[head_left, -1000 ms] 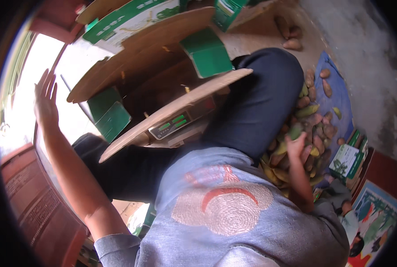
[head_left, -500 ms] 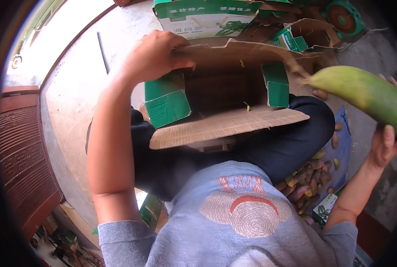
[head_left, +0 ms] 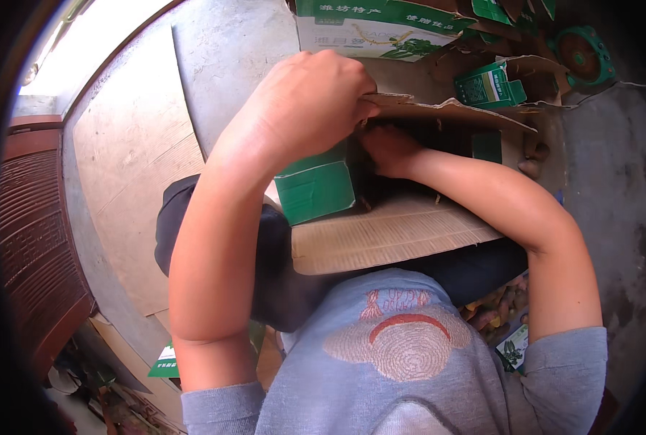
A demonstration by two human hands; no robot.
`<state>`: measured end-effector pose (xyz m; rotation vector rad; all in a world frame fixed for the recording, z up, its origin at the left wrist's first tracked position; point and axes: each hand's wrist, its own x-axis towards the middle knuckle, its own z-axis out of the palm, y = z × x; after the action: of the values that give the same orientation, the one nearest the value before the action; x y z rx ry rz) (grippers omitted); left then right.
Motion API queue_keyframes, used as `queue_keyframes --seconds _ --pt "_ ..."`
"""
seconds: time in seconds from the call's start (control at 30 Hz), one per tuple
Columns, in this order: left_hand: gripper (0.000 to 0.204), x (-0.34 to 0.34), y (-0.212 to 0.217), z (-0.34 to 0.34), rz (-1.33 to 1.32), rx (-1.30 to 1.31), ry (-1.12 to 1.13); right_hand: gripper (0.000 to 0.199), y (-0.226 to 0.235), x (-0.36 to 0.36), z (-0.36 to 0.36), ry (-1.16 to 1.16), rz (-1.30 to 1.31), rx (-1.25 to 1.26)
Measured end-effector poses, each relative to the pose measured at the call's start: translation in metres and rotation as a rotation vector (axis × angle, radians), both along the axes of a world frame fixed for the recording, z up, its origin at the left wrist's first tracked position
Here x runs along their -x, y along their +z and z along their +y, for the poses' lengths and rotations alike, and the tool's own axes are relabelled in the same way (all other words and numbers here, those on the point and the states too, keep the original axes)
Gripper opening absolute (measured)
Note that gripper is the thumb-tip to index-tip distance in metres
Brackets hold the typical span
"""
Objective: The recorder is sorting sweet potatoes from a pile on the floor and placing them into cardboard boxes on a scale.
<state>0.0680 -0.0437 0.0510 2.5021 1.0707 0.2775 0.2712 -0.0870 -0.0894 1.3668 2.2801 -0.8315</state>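
Note:
A cardboard box (head_left: 399, 233) with green end flaps (head_left: 315, 191) stands on its side across my lap, its opening toward me. My left hand (head_left: 315, 101) is closed on the upper cardboard flap, thumb underneath. My right hand (head_left: 392, 148) reaches into the box's opening, just below my left hand. Its fingers are lost in dark shadow, so whether they hold anything does not show. The inside of the box is too dark to make out, and the long green radish is out of sight.
A green and white carton (head_left: 381, 32) with a rope handle stands beyond the box. To its right are a smaller open carton (head_left: 489, 85) and a round green device (head_left: 582, 56). Flat cardboard (head_left: 138, 159) lies at left. Several radishes (head_left: 491, 312) lie by my right knee.
My right hand has swung from the far right into the box, and the green radish it held is no longer visible. My left hand has shifted rightward along with the flap and box.

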Motion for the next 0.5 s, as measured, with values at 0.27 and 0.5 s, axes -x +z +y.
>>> queue_keyframes --seconds 0.27,0.5 --pt "0.023 0.006 -0.006 -0.001 -0.029 -0.045 0.011 0.032 0.019 0.017 -0.006 0.142 -0.176 0.054" --pt "0.028 0.004 0.003 -0.010 0.033 0.036 0.100 0.045 0.221 -0.079 -0.066 -0.243 0.430 -0.271"
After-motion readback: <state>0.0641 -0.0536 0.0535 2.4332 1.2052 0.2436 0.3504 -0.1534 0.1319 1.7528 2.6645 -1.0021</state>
